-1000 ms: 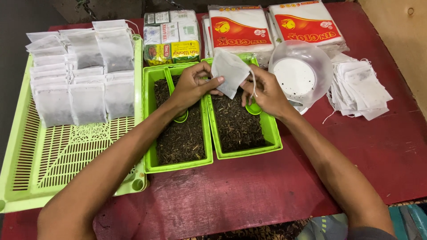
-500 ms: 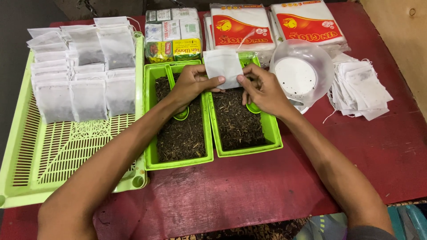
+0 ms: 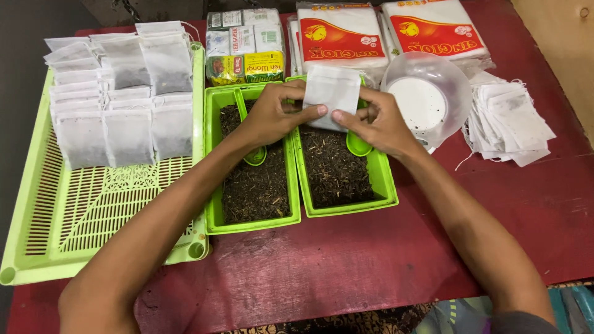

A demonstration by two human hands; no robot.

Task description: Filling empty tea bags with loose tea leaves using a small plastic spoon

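Observation:
Both my hands hold one empty white filter bag (image 3: 332, 89) above the right green tray (image 3: 384, 185) of loose dark tea leaves. My left hand (image 3: 275, 114) pinches the bag's lower left edge and my right hand (image 3: 377, 124) its lower right edge. A second green tray (image 3: 214, 210) of tea leaves lies just left, under my left wrist. A green scoop (image 3: 359, 145) rests in the right tray below my right hand, and another green scoop (image 3: 255, 156) sits in the left tray.
A light green slatted tray (image 3: 93, 216) at the left carries rows of filled white bags (image 3: 117, 93). Empty bags (image 3: 510, 120) are piled at the right beside a clear plastic bowl (image 3: 427, 99). Tea packets (image 3: 244, 46) and red-and-white packs (image 3: 387, 34) line the back of the red table (image 3: 346, 266).
The bag was tilted a second ago; both hands have squared it upright and now grip its bottom edge closer together.

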